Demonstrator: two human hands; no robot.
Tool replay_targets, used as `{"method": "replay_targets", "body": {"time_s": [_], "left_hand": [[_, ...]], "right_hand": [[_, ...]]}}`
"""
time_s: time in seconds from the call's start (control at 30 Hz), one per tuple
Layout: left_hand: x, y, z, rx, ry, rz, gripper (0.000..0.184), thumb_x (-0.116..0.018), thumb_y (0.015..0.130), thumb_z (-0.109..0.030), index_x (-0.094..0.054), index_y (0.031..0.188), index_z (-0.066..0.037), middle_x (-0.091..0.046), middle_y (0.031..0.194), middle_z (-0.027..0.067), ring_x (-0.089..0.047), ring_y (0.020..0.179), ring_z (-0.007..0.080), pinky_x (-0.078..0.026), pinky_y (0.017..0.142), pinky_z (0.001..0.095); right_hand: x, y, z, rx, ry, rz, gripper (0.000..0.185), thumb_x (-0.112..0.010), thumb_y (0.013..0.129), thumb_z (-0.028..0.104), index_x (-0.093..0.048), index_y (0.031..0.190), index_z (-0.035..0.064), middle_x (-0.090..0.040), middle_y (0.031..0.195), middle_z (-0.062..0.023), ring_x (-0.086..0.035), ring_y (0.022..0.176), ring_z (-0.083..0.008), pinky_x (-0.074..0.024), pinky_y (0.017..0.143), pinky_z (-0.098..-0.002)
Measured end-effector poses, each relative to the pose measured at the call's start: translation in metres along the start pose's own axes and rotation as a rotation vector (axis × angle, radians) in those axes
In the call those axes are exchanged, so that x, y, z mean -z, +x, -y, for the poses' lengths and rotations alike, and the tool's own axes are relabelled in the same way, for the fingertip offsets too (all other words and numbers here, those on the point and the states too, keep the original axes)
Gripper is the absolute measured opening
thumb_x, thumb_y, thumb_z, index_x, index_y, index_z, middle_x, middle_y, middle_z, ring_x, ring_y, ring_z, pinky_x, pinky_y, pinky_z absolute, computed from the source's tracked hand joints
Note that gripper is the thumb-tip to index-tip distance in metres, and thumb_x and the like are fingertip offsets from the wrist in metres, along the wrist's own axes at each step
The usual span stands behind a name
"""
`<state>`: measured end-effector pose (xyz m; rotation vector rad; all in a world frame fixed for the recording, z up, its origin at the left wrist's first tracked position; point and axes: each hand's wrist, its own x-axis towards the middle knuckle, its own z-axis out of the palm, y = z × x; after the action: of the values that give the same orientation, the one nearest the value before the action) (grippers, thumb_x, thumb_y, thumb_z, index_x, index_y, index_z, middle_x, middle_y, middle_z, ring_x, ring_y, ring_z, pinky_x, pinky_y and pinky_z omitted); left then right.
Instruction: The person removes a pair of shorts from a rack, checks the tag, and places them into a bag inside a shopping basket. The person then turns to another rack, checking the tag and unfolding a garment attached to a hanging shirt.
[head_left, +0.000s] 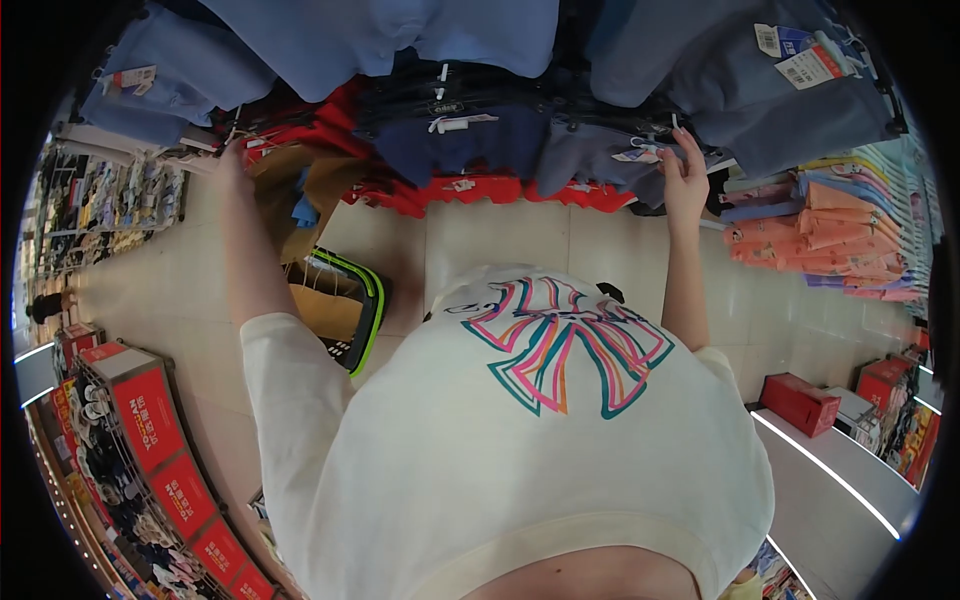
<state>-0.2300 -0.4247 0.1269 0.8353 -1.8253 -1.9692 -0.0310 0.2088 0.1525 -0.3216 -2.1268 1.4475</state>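
Observation:
My left hand reaches up to the clothes rack at the left, beside a hanger hook; its fingers are mostly hidden. Just right of it hangs a brown piece, cloth or paper, with a blue patch. My right hand is raised at the rack's right side, fingers apart, close to a grey-blue garment with a paper tag. I cannot tell whether the fingertips touch it. Between my hands hang navy shorts or trousers and red garments.
A black basket with a green rim is below my left forearm, brown material inside. Blue garments hang along the upper rack. Orange printed clothes hang at right. Shelving with red panels lines the lower left; a red box is at lower right.

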Motion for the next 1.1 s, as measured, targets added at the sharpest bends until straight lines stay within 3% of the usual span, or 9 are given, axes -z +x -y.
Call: {"method": "replay_targets", "body": {"time_s": [0.1,0.33,0.5,0.57,0.63,0.73,0.8,0.87,1.1], "left_hand": [[-0.01,-0.031,0.003,0.096,0.064,0.027,0.042,-0.056,0.08,-0.02,-0.044,0.119,-0.008,-0.049,0.113,0.0046,-0.045,0.106,0.0185,-0.036,0.086,0.0341],[0.025,-0.061,0.038,0.118,-0.06,0.207,0.039,-0.053,0.084,-0.02,-0.044,0.119,-0.009,-0.051,0.114,0.0066,-0.051,0.102,0.0193,-0.04,0.083,0.0318],[0.107,-0.108,0.141,-0.004,-0.333,-0.03,0.024,-0.053,0.083,-0.011,-0.052,0.105,-0.002,-0.058,0.09,0.0079,-0.056,0.078,0.0176,-0.045,0.066,0.0261],[0.128,-0.161,0.162,0.139,-0.296,-0.233,0.011,-0.054,0.081,-0.008,-0.056,0.09,-0.002,-0.058,0.077,0.0078,-0.055,0.067,0.0171,-0.045,0.057,0.0259],[0.156,-0.208,0.209,0.187,-0.438,-0.204,0.006,-0.053,0.08,-0.009,-0.054,0.076,-0.005,-0.056,0.073,0.0067,-0.054,0.062,0.0172,-0.04,0.048,0.0249],[0.186,-0.276,0.251,0.397,0.007,-0.2,0.003,-0.054,0.073,-0.005,-0.052,0.071,-0.006,-0.05,0.065,0.0022,-0.052,0.057,0.0138,-0.037,0.043,0.0223],[0.18,-0.317,0.259,0.648,0.349,-0.329,0.012,-0.049,0.078,-0.017,-0.058,0.084,-0.011,-0.06,0.087,0.0024,-0.058,0.083,0.0187,-0.044,0.068,0.0341],[0.192,-0.337,0.28,0.906,0.239,-0.165,0.031,-0.046,0.082,-0.022,-0.047,0.112,-0.013,-0.058,0.104,0.0028,-0.056,0.095,0.019,-0.039,0.081,0.0372],[0.174,-0.326,0.308,0.992,0.526,0.036,0.028,-0.051,0.08,-0.028,-0.054,0.104,-0.013,-0.058,0.102,0.0037,-0.056,0.093,0.018,-0.042,0.075,0.0358]], "right_hand": [[0.001,-0.001,0.001,-0.019,0.006,0.013,0.028,-0.052,0.081,0.003,-0.052,0.109,-0.0015,-0.045,0.122,-0.0112,-0.059,0.075,-0.0096,-0.0441,0.068,-0.0194],[0.0,-0.001,0.008,0.016,-0.034,0.036,0.028,-0.052,0.081,0.004,-0.051,0.109,-0.0018,-0.041,0.125,-0.0137,-0.06,0.075,-0.0122,-0.0458,0.068,-0.021],[-0.005,-0.001,0.006,0.033,-0.089,0.045,0.027,-0.051,0.08,0.002,-0.052,0.108,-0.0006,-0.034,0.127,-0.0135,-0.061,0.074,-0.0121,-0.0465,0.066,-0.0207],[-0.007,-0.001,0.004,0.024,-0.093,0.067,0.028,-0.051,0.08,0.0,-0.053,0.107,0.0003,-0.027,0.13,-0.013,-0.06,0.076,-0.0122,-0.0464,0.065,-0.02],[-0.011,-0.003,0.004,0.034,-0.065,0.076,0.027,-0.051,0.08,0.0,-0.053,0.107,0.0003,-0.025,0.131,-0.0134,-0.06,0.079,-0.0126,-0.0463,0.065,-0.0199],[-0.016,-0.006,0.001,0.063,-0.063,0.093,0.026,-0.053,0.079,0.001,-0.055,0.105,0.0006,-0.019,0.133,-0.0135,-0.059,0.076,-0.0106,-0.0456,0.063,-0.0191],[-0.018,-0.01,0.0,0.079,-0.097,0.101,0.026,-0.055,0.078,0.002,-0.055,0.104,0.0009,-0.019,0.133,-0.0134,-0.057,0.072,-0.0093,-0.0452,0.063,-0.0188],[-0.017,-0.011,-0.001,0.088,-0.105,0.113,0.025,-0.056,0.078,0.002,-0.057,0.103,0.002,-0.018,0.133,-0.0131,-0.054,0.066,-0.0065,-0.0444,0.063,-0.0185],[-0.017,-0.006,-0.006,0.126,-0.196,0.103,0.019,-0.056,0.078,0.003,-0.059,0.096,0.0023,-0.019,0.132,-0.0136,-0.055,0.066,-0.008,-0.0475,0.062,-0.0198]]}}
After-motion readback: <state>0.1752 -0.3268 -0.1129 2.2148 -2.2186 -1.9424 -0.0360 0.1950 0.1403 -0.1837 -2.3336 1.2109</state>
